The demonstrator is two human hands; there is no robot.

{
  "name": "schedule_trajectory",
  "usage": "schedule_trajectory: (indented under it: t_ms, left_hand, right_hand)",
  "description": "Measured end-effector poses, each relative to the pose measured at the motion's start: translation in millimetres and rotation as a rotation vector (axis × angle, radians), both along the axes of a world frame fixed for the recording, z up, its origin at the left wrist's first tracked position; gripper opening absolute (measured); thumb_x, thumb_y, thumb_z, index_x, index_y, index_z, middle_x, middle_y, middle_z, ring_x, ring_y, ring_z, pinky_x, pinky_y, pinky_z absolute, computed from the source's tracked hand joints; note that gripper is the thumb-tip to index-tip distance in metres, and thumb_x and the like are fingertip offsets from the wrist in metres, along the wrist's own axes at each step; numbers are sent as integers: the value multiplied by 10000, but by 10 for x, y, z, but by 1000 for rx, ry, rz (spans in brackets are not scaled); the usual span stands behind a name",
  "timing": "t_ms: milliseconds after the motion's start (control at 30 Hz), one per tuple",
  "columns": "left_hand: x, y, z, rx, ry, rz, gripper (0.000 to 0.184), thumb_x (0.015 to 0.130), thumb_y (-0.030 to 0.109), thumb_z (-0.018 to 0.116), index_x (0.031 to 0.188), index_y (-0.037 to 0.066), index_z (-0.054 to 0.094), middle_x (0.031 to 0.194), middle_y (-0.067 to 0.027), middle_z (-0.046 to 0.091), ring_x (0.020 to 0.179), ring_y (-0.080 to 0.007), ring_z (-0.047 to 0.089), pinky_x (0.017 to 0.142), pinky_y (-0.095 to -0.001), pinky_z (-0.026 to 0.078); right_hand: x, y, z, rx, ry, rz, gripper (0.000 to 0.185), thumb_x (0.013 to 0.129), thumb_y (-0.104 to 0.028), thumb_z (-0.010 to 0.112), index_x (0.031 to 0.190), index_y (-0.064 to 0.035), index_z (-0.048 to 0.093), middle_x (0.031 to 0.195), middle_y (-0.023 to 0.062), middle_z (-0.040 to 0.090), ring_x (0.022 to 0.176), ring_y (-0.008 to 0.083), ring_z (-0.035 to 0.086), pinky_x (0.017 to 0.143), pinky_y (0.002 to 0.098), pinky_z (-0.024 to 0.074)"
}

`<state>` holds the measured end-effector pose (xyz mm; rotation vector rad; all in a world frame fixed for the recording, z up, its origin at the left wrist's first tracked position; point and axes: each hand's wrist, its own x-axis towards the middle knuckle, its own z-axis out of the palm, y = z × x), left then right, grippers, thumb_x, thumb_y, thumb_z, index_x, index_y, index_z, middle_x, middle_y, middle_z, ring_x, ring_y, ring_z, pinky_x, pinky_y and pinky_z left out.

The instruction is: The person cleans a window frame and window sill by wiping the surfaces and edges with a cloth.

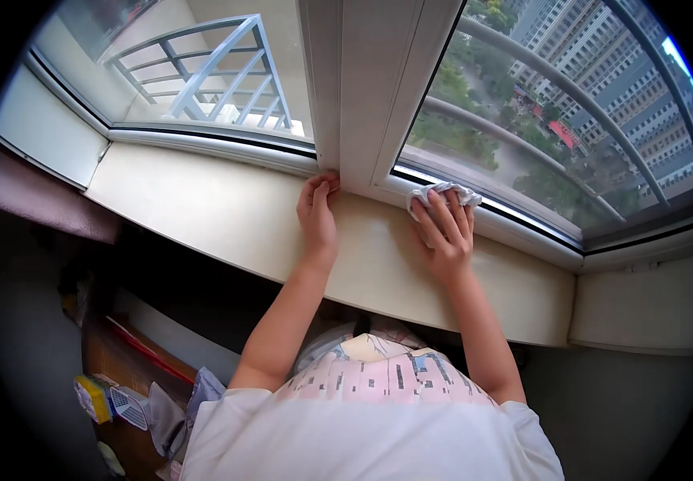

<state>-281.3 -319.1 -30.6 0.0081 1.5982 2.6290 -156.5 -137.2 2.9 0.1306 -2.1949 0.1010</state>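
Note:
My right hand [445, 232] presses a crumpled white cloth [464, 192] against the lower rail of the right window frame [515, 227]. Its fingers lie over the cloth and bend onto it. My left hand [318, 212] is at the foot of the white middle post [342, 104], where the post meets the cream sill [202, 196]. The left fingers are curled together and touch the post's base; what they hold, if anything, is hidden. Both forearms reach forward across the sill.
Behind the left pane [226, 72] is a pale metal railing. Curved bars [539, 72] cross outside the right pane, with tall buildings far below. At lower left, a brown box [122, 361], a yellow packet [92, 398] and several bags lie below the sill.

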Motion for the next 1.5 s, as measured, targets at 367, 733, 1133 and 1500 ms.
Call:
schedule_trajectory:
  t_ms: [367,733,1133,1500]
  left_hand:
    - [-21,-31,26,150,-105,-12,186,1004,72,518,1151,12,615,1072,-65,629,984,-141,623,940,-305,503]
    - [878,190,676,-237,374,-636,421,925,246,748,1232,20,568,1104,-94,653,988,-192,638,851,-327,511]
    - [980,10,563,-195,208,-885,297,922,148,748,1172,30,639,1088,-37,663,946,-135,636,871,-290,518]
    - [851,-174,462,-225,-33,-709,174,1017,92,618,1184,41,617,999,-5,662,942,-52,601,866,-222,474]
  right_hand:
    - [56,148,17,-160,35,-23,392,750,74,731,1119,-54,719,1106,106,704,1111,332,642,958,436,525]
    - [433,-206,436,-419,64,83,359,721,105,762,1033,-55,687,1109,108,706,1087,331,639,942,416,516]
    - [768,-230,538,-875,-385,68,137,872,-69,742,1004,-39,718,816,74,661,719,190,606,718,285,469]
    - [624,-208,529,-1690,-666,362,469,962,-122,689,1376,-54,479,1030,47,662,899,91,610,788,234,480]
